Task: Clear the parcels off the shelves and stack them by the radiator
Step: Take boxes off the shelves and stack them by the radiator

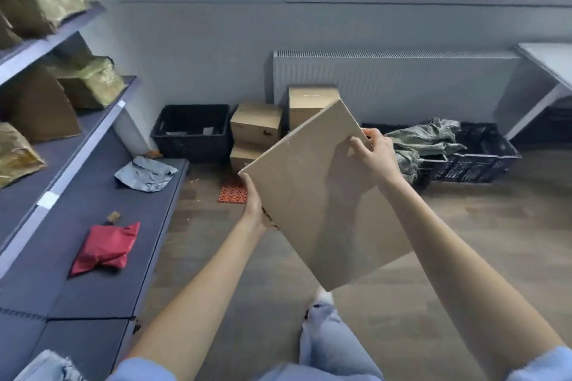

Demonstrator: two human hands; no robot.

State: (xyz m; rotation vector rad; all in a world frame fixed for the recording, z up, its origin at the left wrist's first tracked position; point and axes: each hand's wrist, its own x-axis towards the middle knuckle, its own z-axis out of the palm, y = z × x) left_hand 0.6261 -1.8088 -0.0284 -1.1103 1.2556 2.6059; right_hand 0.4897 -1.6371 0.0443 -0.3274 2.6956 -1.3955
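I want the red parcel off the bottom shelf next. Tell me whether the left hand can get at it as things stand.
Probably not yet. Nothing lies over the red parcel on the open shelf, but the left hand grips the flat cardboard box from beneath, sharing it with the right hand.

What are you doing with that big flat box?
A person holds a flat cardboard parcel in both hands, left hand under its edge, right hand on top, facing the radiator. Some cardboard boxes already sit stacked there. A red parcel and a grey parcel remain on the bottom shelf.
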